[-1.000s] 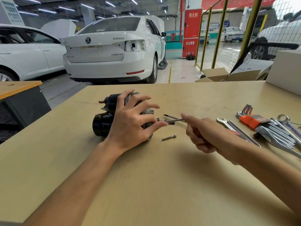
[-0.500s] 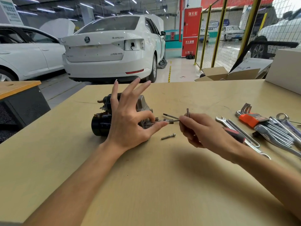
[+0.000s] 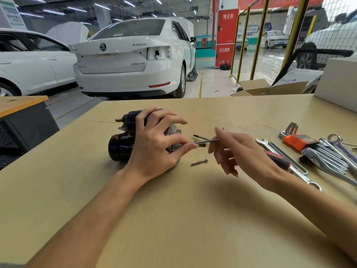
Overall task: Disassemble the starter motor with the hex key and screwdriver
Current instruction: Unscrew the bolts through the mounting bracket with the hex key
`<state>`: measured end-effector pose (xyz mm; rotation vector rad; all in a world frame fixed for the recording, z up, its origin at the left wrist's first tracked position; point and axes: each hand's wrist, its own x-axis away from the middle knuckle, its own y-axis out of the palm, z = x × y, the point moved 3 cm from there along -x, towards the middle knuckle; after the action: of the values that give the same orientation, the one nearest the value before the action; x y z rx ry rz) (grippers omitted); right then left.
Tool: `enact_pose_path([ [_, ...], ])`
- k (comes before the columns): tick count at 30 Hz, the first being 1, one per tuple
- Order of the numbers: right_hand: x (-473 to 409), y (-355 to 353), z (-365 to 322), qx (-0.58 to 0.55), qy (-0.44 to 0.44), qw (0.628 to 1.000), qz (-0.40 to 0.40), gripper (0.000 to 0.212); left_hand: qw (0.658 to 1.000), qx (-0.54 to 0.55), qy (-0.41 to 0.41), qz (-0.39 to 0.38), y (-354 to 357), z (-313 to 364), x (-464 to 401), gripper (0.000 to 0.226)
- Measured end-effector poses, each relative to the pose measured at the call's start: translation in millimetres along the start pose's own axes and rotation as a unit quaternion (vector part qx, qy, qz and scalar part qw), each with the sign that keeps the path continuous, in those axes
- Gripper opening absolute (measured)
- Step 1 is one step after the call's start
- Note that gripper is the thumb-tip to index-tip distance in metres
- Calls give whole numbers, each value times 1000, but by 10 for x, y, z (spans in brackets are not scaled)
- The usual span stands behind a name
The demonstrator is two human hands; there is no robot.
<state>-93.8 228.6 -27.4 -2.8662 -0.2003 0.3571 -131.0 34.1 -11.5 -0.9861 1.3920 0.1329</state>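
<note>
Starter motor (image 3: 123, 144) lies on its side near surface (image 3: 173, 219) far-left edge. Left hand (image 3: 154, 144) curls over motor body, steadying it; thumb touches long through-bolt (image 3: 202, 141). Right hand (image 3: 237, 151) pinches bolt's outer end, other fingers relaxed. Judged step: drawing through-bolt out of housing. Next calls for straight pull along bolt axis, motor held firm. Loose bolt (image 3: 200, 162) lies just in front. Orange holder (image 3: 297, 141) near right edge holds hex keys. Open cardboard box (image 3: 266, 88) behind far edge: contents hidden.
</note>
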Motion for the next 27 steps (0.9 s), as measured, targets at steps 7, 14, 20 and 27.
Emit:
enact_pose_path([
  [7, -28, -1, 35, -170, 162, 970, -65, 45, 1000, -10, -5, -16, -16, 1, -1, 31],
  [14, -14, 36, 96, -129, 92, 987, -22, 46, 1000, -2, -15, -2, -4, 4, 3, 35],
  [20, -1, 28, 105, -99, 128, 987, 19, 26, 1000, -1, -19, 1, 7, -7, 3, 37],
  [27, 12, 69, 101, -189, 213, 958, -19, 28, 1000, 6, -21, 17, 13, -9, 4, 38],
])
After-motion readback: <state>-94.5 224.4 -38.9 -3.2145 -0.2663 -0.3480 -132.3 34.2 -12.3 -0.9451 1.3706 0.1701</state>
